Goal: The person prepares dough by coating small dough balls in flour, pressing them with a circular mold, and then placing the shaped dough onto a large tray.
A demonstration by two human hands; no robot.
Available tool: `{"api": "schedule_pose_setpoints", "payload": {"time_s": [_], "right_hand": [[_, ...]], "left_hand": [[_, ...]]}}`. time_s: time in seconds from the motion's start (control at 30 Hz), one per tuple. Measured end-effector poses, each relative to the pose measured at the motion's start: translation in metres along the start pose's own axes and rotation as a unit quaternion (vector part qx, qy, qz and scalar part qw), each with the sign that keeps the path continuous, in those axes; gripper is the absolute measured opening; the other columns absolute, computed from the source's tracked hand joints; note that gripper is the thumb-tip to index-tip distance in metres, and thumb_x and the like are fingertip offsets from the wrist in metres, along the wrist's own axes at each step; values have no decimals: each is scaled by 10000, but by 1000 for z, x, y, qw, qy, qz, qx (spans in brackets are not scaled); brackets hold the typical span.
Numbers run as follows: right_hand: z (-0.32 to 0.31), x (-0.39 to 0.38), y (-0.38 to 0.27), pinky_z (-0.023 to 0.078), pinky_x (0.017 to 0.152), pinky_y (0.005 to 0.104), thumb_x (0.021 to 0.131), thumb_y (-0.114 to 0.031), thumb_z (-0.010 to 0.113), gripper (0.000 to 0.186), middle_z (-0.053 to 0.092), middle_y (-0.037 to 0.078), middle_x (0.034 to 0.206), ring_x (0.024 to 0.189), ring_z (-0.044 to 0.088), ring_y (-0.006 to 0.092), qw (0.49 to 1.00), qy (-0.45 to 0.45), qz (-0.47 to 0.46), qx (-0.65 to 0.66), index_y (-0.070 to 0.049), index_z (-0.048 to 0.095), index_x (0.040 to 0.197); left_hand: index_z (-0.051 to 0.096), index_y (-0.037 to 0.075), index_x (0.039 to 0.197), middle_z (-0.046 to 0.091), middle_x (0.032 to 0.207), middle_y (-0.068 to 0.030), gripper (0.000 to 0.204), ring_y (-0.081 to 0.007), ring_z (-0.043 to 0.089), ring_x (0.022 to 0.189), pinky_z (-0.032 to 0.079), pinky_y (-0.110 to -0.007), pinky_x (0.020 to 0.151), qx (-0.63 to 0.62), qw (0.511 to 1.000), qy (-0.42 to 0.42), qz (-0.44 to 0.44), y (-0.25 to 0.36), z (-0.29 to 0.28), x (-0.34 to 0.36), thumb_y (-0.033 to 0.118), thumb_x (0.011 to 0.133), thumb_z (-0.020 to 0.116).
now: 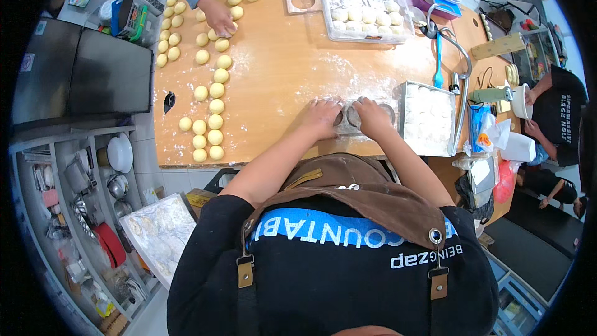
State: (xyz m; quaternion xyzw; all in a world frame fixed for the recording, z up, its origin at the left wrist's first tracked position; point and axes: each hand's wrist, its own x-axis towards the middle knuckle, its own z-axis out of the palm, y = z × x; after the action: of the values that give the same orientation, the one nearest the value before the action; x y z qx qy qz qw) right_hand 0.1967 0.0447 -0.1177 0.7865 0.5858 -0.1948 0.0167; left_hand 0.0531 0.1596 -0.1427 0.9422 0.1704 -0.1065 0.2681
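Observation:
At the near edge of the wooden table (280, 74), both my hands rest on a flour-dusted plate with round holes (351, 130). My left hand (323, 117) is closed over its left part, fingers pointing away from me. My right hand (372, 118) grips it farther right, beside a round opening. What lies inside the holes is mostly hidden under my hands. Just right of the plate stands a metal tray (454, 123) holding floured, flattened dough rounds. Loose flour is scattered beyond my fingers.
Pale yellow dough balls (216, 106) stand in rows at left, where another person's hand (219, 18) touches one. A plastic box (367, 38) of dough balls sits far off, beside another holed plate (303, 1). A blue brush (438, 62) lies right; another person holds a white bowl (521, 102).

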Motion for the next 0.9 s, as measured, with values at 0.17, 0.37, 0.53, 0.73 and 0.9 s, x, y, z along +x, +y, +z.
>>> {"api": "schedule_pose_setpoints", "payload": {"time_s": [0.17, 0.37, 0.53, 0.73, 0.9], "right_hand": [[9, 1, 0, 506, 751, 421, 721, 42, 548, 261, 545, 155, 974, 957, 565, 335, 1000, 22, -11, 4, -45, 552, 968], [16, 0, 1, 509, 755, 420, 718, 48, 554, 256, 551, 156, 949, 933, 575, 337, 999, 31, 3, 13, -45, 559, 956], [13, 3, 1, 499, 775, 425, 709, 54, 548, 311, 547, 163, 972, 963, 566, 346, 1000, 8, 18, 18, -61, 559, 998], [-8, 0, 7, 479, 812, 433, 686, 8, 589, 373, 556, 188, 1003, 983, 553, 370, 998, 14, 23, 63, -51, 556, 1053], [-30, -10, 27, 481, 830, 434, 684, -7, 615, 407, 555, 189, 1068, 987, 571, 367, 992, 35, 96, 79, -41, 551, 1085]], "left_hand": [[424, 116, 1336, 404, 1409, -81, 822, -271, 379, 1292, 253, -497, 1093, -23, 1000, 2, -12, -8, 18, 5, 296, 615, 777], [401, 123, 1356, 391, 1421, -67, 877, -251, 362, 1308, 242, -502, 1100, -16, 1000, 2, 0, -5, 17, 3, 298, 593, 797], [393, 126, 1361, 389, 1422, -68, 898, -241, 364, 1307, 239, -503, 1103, 0, 1000, 16, -3, -8, 20, 6, 318, 586, 805], [418, 122, 1339, 387, 1423, -69, 880, -252, 360, 1307, 245, -501, 1100, 6, 1000, -14, -8, -6, 15, 8, 340, 581, 809], [367, 116, 1376, 383, 1426, -77, 884, -262, 359, 1310, 275, -476, 1087, 11, 1000, 9, 4, -7, 13, 3, 339, 628, 783]]}}
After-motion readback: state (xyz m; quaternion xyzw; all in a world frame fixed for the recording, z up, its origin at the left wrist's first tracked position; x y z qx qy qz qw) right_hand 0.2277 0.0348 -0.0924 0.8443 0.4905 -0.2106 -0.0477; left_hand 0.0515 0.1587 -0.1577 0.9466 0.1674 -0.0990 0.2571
